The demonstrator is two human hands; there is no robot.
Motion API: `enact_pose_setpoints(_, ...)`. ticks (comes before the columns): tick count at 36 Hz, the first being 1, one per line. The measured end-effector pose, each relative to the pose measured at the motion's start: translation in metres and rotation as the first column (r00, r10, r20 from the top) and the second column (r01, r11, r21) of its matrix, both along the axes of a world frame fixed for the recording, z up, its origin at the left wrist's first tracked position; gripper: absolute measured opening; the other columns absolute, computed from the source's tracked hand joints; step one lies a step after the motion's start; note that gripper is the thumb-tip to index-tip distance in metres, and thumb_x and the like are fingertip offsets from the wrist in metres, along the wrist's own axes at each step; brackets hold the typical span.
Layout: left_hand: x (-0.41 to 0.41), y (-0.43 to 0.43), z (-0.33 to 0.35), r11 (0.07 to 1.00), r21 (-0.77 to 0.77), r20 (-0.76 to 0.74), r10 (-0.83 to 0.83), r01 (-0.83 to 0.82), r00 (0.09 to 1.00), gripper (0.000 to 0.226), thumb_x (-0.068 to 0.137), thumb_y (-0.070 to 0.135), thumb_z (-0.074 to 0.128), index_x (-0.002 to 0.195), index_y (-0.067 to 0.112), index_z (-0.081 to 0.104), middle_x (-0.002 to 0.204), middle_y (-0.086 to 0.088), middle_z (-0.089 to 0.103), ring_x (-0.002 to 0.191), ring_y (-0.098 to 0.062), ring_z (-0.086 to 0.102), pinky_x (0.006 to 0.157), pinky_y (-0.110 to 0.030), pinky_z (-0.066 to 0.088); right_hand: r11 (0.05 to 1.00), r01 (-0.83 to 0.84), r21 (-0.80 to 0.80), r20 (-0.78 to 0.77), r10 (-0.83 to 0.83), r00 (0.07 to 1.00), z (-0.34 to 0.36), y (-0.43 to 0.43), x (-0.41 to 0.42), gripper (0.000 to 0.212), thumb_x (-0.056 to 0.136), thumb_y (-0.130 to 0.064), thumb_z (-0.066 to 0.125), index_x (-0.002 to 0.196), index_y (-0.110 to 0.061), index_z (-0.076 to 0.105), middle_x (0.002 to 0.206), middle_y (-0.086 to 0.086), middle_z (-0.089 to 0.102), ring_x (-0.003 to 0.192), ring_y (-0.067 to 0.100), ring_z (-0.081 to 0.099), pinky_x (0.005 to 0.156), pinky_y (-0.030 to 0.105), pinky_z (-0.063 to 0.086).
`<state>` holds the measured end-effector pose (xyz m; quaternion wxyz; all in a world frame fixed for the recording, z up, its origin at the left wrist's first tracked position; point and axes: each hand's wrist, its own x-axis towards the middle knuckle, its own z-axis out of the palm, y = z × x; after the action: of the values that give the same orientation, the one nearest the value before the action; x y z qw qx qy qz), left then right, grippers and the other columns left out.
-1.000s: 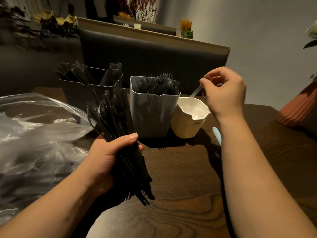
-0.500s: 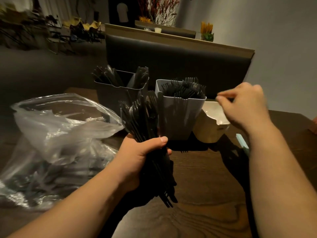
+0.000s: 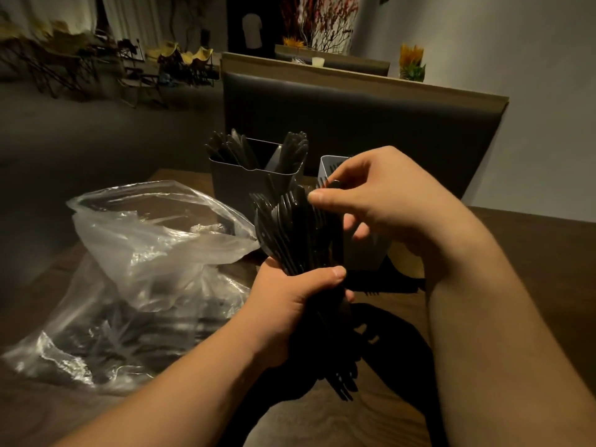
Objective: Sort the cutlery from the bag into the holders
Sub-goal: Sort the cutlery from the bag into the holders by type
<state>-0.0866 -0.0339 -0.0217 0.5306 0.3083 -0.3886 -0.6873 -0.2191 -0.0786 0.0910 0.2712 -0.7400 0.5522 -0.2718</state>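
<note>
While your left hand (image 3: 290, 311) is wrapped tight round the middle of a bundle of black cutlery (image 3: 296, 227), holding it nearly upright above the table (image 3: 522, 253), your right hand (image 3: 387, 201) reaches across to the bundle's top end. There your thumb and forefinger are closed in a pinch on the head of one piece; the dim light hides which kind it is. The clear plastic bag (image 3: 154, 246) lies on the table to your left, its mouth open, with more dark cutlery inside. Behind the bundle stands the dark holder (image 3: 238, 188), with pieces leaning in both its compartments. The pale grey holder (image 3: 330, 164) sits just beside it, mostly hidden by your right hand. A cream container (image 3: 404, 262) shows beyond it.
</note>
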Motion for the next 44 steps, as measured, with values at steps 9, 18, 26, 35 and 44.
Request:
enact_pose_setpoints(9, -0.003, -0.001, -0.002, 0.999, 0.011, -0.011, 0.042, -0.042, 0.999, 0.020, 0.077, -0.011, 0.072, 0.088, 0.006, 0.075, 0.079, -0.015, 0.071, 0.069, -0.030, 0.071, 0.066, -0.037, 0.059, 0.980, 0.005, -0.200, -0.067, -0.019, 0.998, -0.004, -0.005, -0.001, 0.004, 0.089, -0.026, 0.073, 0.086, -0.024, 0.074, 0.082, -0.006, 0.071, 0.080, 0.005, 0.067, 0.071, 0.023, 0.054)
enact_pose_setpoints(18, -0.003, 0.004, -0.003, 0.998, 0.006, 0.031, -0.057, 0.057, 0.998, 0.019, 0.080, -0.011, 0.069, 0.080, 0.008, 0.073, 0.072, -0.010, 0.066, 0.070, -0.027, 0.071, 0.072, -0.038, 0.060, 0.899, 0.229, -0.374, 0.269, -0.131, 0.954, -0.004, -0.018, -0.017, 0.008, 0.096, -0.019, 0.065, 0.096, -0.022, 0.073, 0.089, -0.006, 0.071, 0.087, 0.007, 0.069, 0.076, 0.026, 0.059)
enact_pose_setpoints(26, -0.002, 0.000, 0.001, 0.997, 0.057, -0.072, 0.049, -0.044, 0.996, 0.038, 0.065, 0.000, 0.071, 0.102, 0.005, 0.063, 0.072, -0.007, 0.065, 0.064, -0.026, 0.069, 0.060, -0.032, 0.059, 0.432, 0.789, -0.438, 0.854, -0.073, 0.514, 0.010, -0.020, -0.060, 0.006, 0.097, -0.019, 0.060, 0.094, -0.023, 0.063, 0.098, 0.003, 0.071, 0.085, 0.015, 0.074, 0.062, 0.035, 0.062)
enact_pose_setpoints(35, -0.002, 0.001, 0.003, 0.991, 0.108, -0.090, 0.083, -0.073, 0.992, 0.042, 0.068, -0.001, 0.071, 0.108, 0.004, 0.063, 0.078, -0.010, 0.064, 0.066, -0.027, 0.070, 0.056, -0.031, 0.058, 0.126, 0.735, -0.666, 0.729, -0.100, 0.677, 0.003, -0.026, -0.062, 0.006, 0.095, -0.017, 0.059, 0.100, -0.019, 0.061, 0.093, -0.017, 0.062, 0.097, 0.002, 0.064, 0.084, 0.019, 0.053)
enact_pose_setpoints(44, 0.003, -0.005, 0.001, 0.991, 0.105, -0.085, 0.089, -0.080, 0.992, 0.038, 0.068, 0.002, 0.072, 0.105, 0.006, 0.065, 0.076, -0.008, 0.067, 0.069, -0.027, 0.071, 0.057, -0.032, 0.058, -0.047, 0.768, -0.638, 0.769, 0.008, 0.639, 0.008, -0.032, -0.070, 0.023, 0.096, -0.012, 0.060, 0.103, -0.033, 0.051, 0.095, -0.018, 0.058, 0.101, -0.010, 0.060, 0.088, 0.013, 0.047)
